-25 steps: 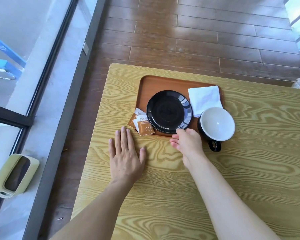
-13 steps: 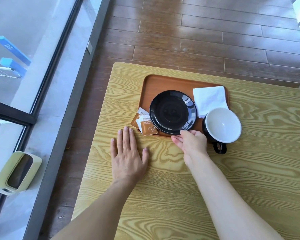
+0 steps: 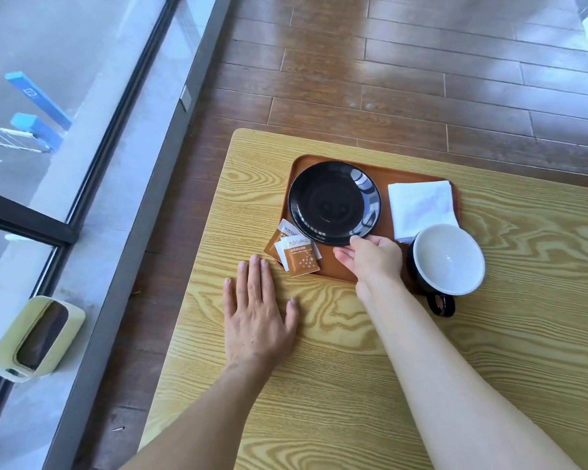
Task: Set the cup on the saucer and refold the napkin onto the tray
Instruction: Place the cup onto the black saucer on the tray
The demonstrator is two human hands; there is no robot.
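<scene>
A glossy black saucer (image 3: 333, 201) lies on the left part of the brown tray (image 3: 384, 174). My right hand (image 3: 370, 257) pinches the saucer's near rim between thumb and fingers. A folded white napkin (image 3: 421, 206) rests on the tray's right side. The cup (image 3: 448, 261), black outside and white inside, stands empty at the tray's near right corner, its handle toward me. My left hand (image 3: 257, 317) lies flat on the wooden table (image 3: 523, 334), fingers spread, just short of the tray.
Two or three brown sugar sachets (image 3: 296, 256) overlap the tray's near left corner, close to my left fingertips. The table's left edge drops to a wooden floor. A pale green bin (image 3: 34, 340) stands by the window frame at the left.
My right hand has closed its grip on the saucer's near rim, and the saucer has shifted toward the tray's far left. The left hand stays flat on the table.
</scene>
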